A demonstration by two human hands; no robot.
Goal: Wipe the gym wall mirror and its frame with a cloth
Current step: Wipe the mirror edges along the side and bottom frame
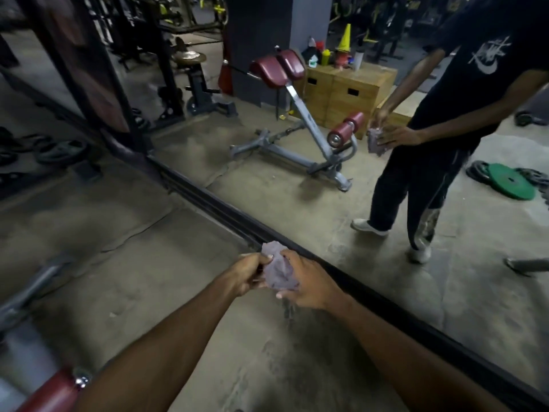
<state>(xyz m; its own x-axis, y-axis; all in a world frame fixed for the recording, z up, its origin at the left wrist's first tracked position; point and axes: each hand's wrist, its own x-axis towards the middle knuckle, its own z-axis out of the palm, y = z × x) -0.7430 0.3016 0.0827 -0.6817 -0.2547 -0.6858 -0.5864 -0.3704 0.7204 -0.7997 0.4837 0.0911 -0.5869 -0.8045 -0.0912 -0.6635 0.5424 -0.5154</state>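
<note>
Cloth (277, 272): purple-grey, bunched into a loose wad, held up over the floor (184, 292) between both hands, clear of the glass. Not laid flat or folded into a pad.

Left grip (249, 275): fingers curled, pinching the wad's left edge.
Right grip (306, 285): fingers wrapped around the right side and underside, thumb on the cloth. Both are closed on the same wad.

Mirror (297, 197): rises ahead and to the right, reflecting the person with the same cloth in both hands.

Frame (416, 327): dark bottom rail at floor level. Its long axis runs diagonally from far left to near right and passes just behind the knuckles of the right grip.

Key relation: the rail and glass lie beyond and to the right of the cloth, so the right grip is the nearer one and the left sits on the floor side. In this view the cloth's top overlaps the rail, but I cannot tell the gap in height between them.

Judgement: wiping has not begun here. A stroke along the rail would follow that diagonal, with the right grip probably leading.
</note>
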